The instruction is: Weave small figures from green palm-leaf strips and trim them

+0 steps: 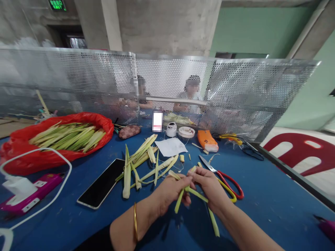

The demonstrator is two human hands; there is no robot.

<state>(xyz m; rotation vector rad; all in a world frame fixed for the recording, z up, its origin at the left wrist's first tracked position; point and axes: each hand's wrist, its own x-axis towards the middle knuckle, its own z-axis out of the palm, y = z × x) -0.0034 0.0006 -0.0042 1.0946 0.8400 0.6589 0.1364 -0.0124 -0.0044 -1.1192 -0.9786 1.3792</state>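
Both of my hands meet over the blue table (261, 195), pinching the same folded green leaf strips (195, 194). My left hand (170, 191), with a gold bangle on its wrist, is closed on the strips from the left. My right hand (209, 186) grips them from the right with fingers curled. Loose strip ends hang below the hands toward me. Just behind my hands lies a loose pile of pale green leaf strips (141, 164). Scissors with red and yellow handles (225, 179) rest right of my right hand.
A red bag of leaf strips (54, 139) sits at the left. A black phone (103, 188), a pink power bank with white cable (31, 193), paper (171, 146), thread spools (171, 129), an orange object (207, 140) lie around. A perforated metal screen (167, 90) stands behind; people sit beyond it.
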